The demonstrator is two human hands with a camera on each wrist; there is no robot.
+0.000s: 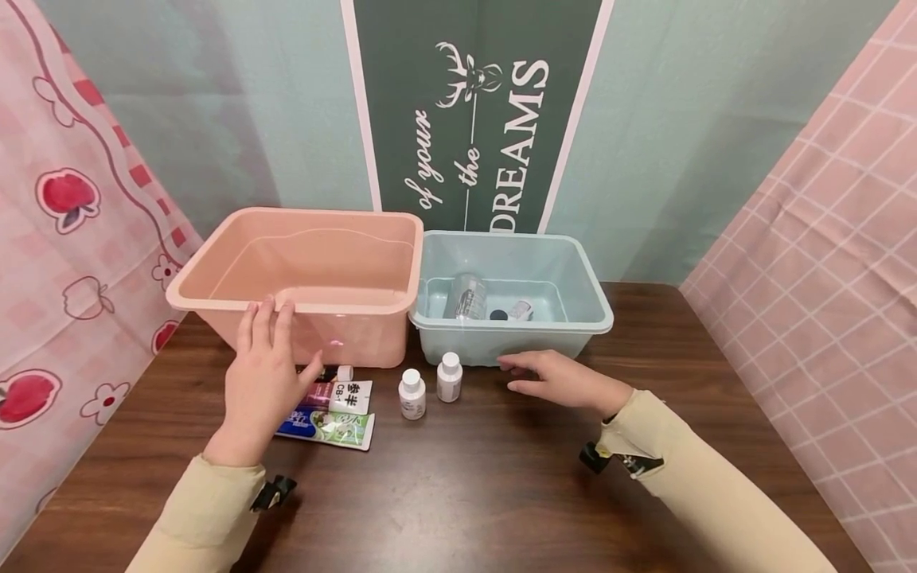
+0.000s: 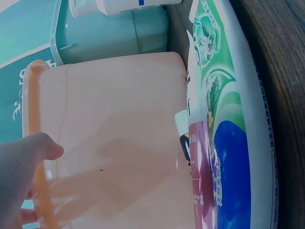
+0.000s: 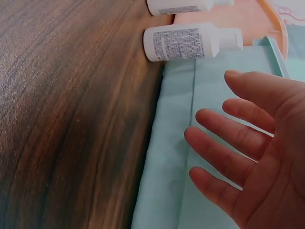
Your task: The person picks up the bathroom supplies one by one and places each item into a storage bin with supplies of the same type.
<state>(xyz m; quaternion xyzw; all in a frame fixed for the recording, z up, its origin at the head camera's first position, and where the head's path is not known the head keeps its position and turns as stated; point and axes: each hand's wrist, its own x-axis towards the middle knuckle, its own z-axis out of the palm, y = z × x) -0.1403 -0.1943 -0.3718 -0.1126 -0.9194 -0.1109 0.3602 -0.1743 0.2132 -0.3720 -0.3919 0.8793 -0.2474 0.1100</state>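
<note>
My left hand [image 1: 263,382] is at the front rim of the pink plastic bin [image 1: 337,334], its outstretched fingertips reaching the rim. In the left wrist view the thumb [image 2: 50,147] lies close to the bin's outer wall. Partly hidden beside this hand are a green-and-blue toothpaste tube [image 1: 342,430], a red-and-white tube [image 1: 353,396] and a dark item with a white cap [image 1: 345,373]. My right hand [image 1: 555,377] hovers in front of the blue bin [image 1: 466,344], fingers loosely spread and holding nothing. Two small white bottles [image 1: 450,377] [image 1: 412,395] stand upright between the hands.
Inside the blue bin lie a clear bottle with a printed label [image 1: 467,298], a small white-labelled bottle [image 1: 521,310] and a dark round piece [image 1: 498,315]. Both bins stand side by side against a curtain [image 1: 645,143] at the back of the brown wooden table [image 1: 458,509].
</note>
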